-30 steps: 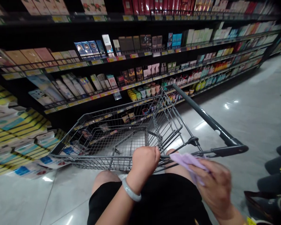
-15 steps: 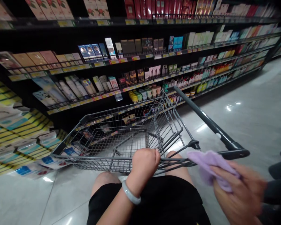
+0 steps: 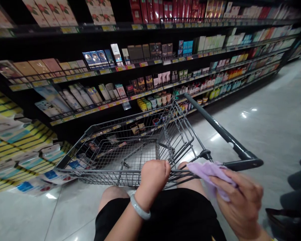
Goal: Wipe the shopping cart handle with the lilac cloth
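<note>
A grey wire shopping cart stands sideways in front of me, with nothing seen in its basket. My left hand, with a pale bangle on its wrist, is closed around the cart's near top rim. My right hand grips a lilac cloth, bunched between thumb and fingers. The cloth's free end lies at the near rim by the handle corner; whether it touches the metal I cannot tell. The dark push handle runs off to the right of the basket, above the cloth.
Long dark store shelves with boxes, bottles and tubs run behind the cart. Yellow-striped stacked packs stand at the left. Glossy grey floor stretches to the right. Dark shapes, possibly a person's legs, are at the right edge.
My right hand has moved left along the near rim with the lilac cloth. My left hand keeps its hold on the cart.
</note>
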{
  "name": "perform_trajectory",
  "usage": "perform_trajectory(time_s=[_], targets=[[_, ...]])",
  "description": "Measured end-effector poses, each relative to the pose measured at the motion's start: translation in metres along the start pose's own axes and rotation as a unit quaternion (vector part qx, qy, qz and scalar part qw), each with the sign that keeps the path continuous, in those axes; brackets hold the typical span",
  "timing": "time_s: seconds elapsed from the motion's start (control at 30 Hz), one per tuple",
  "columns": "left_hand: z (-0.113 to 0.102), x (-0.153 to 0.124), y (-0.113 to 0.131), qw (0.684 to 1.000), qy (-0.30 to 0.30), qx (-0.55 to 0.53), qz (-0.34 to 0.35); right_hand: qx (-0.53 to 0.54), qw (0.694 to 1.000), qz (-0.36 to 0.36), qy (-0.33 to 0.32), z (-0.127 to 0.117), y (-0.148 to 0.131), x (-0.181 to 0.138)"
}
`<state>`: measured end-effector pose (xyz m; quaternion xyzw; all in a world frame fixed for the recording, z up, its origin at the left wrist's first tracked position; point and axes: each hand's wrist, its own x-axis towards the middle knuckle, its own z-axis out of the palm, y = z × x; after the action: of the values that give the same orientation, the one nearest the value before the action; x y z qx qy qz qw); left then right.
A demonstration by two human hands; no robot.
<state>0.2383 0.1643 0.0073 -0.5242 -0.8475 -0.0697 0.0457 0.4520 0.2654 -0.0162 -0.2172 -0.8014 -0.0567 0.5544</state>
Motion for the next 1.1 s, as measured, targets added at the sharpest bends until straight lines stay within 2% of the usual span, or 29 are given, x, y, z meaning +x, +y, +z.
perform_trajectory(time_s=[0.13, 0.27, 0.37, 0.47, 0.53, 0.73, 0.9, 1.0, 1.1], targets=[[0.001, 0.001, 0.001, 1.0, 0.001, 0.007, -0.001, 0.013, 1.0, -0.005, 0.007, 0.012, -0.003, -0.008], [0.002, 0.002, 0.002, 1.0, 0.01, 0.01, 0.002, 0.048, 0.997, -0.04, -0.054, 0.029, -0.011, -0.032], [0.002, 0.002, 0.002, 1.0, 0.011, 0.007, 0.01, 0.045, 0.996, -0.039, -0.06, 0.016, 0.001, -0.027], [0.001, 0.002, 0.002, 1.0, 0.013, 0.005, 0.008, -0.009, 1.0, -0.009, 0.01, -0.004, 0.018, -0.006], [0.001, 0.002, 0.002, 1.0, 0.015, 0.004, 0.004, -0.022, 0.999, 0.014, 0.03, -0.01, 0.021, 0.005], [0.001, 0.0, 0.001, 1.0, 0.017, 0.006, 0.003, 0.047, 0.997, -0.042, -0.055, -0.004, -0.003, 0.007], [0.002, -0.003, -0.002, 1.0, 0.011, 0.006, 0.006, -0.015, 0.999, 0.032, 0.016, -0.021, 0.014, 0.016], [0.003, -0.002, -0.001, 1.0, 0.012, 0.007, 0.002, -0.002, 1.0, 0.026, 0.011, -0.012, 0.008, 0.012], [0.002, 0.0, 0.001, 1.0, 0.012, 0.003, 0.004, 0.032, 0.999, -0.004, -0.032, 0.013, -0.017, -0.004]])
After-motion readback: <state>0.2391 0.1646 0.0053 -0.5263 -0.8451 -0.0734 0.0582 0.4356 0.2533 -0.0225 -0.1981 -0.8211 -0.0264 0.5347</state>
